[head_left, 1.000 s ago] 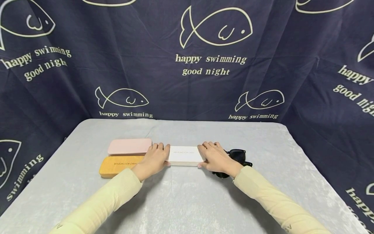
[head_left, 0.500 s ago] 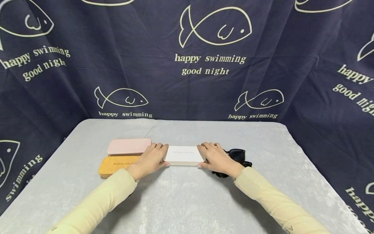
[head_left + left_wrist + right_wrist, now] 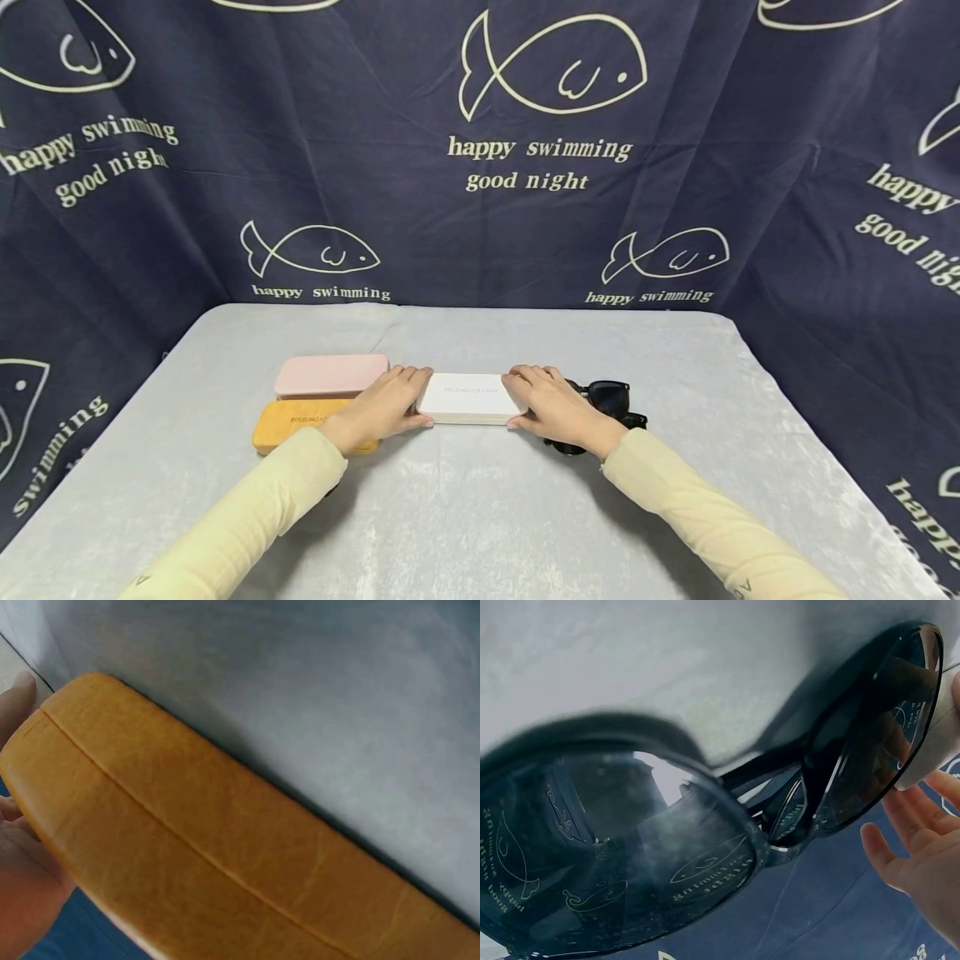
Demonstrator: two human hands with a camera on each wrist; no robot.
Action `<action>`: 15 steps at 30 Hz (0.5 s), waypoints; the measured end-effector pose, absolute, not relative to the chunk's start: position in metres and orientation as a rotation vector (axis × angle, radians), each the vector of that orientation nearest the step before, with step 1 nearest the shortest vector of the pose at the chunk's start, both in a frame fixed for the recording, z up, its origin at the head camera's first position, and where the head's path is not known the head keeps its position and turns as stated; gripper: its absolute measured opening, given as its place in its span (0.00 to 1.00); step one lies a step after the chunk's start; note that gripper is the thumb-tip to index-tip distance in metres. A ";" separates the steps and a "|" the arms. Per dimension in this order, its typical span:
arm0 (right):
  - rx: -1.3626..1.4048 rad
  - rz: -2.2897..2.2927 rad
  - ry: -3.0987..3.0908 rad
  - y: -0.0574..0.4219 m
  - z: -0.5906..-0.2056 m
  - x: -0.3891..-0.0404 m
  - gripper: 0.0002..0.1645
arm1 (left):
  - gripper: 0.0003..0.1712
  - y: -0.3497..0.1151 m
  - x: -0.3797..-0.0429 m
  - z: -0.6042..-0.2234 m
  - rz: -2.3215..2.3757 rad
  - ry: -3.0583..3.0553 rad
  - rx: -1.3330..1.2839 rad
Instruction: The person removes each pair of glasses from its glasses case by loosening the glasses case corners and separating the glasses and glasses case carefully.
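A slim white box [image 3: 471,398] with faint lettering on its lid lies in the middle of the table in the head view. My left hand [image 3: 382,406] holds its left end, thumb at the front edge and fingers at the back. At the right end, my right hand [image 3: 558,407] grips the box the same way. An orange glasses case [image 3: 288,423] is partly covered by my left hand and wrist; it fills much of the left wrist view. Black sunglasses [image 3: 609,398] lie beside my right hand, their lenses [image 3: 622,847] large in the right wrist view.
Behind the orange case sits a pink case [image 3: 330,375]. A pale grey cloth covers the table [image 3: 510,517]. Dark blue curtains [image 3: 420,250] with fish drawings hang at the back and both sides. A small dark thing [image 3: 332,490] peeks out under the left forearm.
My left hand has slid slightly left, uncovering more of the white box's left end and covering more of the orange case. The right hand and the box have hardly moved.
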State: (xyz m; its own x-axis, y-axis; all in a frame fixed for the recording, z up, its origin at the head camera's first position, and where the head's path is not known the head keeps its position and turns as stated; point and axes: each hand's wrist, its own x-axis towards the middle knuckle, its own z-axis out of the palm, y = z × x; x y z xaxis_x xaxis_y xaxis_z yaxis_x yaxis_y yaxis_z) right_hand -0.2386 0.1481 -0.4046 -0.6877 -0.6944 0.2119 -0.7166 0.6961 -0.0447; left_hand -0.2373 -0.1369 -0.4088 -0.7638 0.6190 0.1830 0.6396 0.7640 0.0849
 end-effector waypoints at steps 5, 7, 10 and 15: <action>1.171 0.207 -2.710 0.148 -0.404 -0.240 0.37 | 0.41 -0.138 -0.239 -0.410 -0.258 -2.826 -1.023; 1.180 0.208 -2.706 0.148 -0.404 -0.241 0.37 | 0.41 -0.138 -0.239 -0.411 -0.283 -2.837 -1.023; 1.192 0.196 -2.695 0.148 -0.405 -0.243 0.36 | 0.41 -0.138 -0.240 -0.411 -0.322 -2.850 -1.019; 1.210 0.187 -2.672 0.148 -0.406 -0.247 0.36 | 0.41 -0.140 -0.240 -0.412 -0.343 -2.822 -1.033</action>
State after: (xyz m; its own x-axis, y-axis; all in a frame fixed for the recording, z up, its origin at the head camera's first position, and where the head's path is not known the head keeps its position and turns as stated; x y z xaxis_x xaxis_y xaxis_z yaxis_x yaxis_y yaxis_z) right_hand -0.2467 0.1483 -0.4058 -0.6439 -0.7282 0.2347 -0.7538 0.6563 -0.0318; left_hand -0.2401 -0.1396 -0.4122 -0.7606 0.6221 0.1858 0.6485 0.7418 0.1708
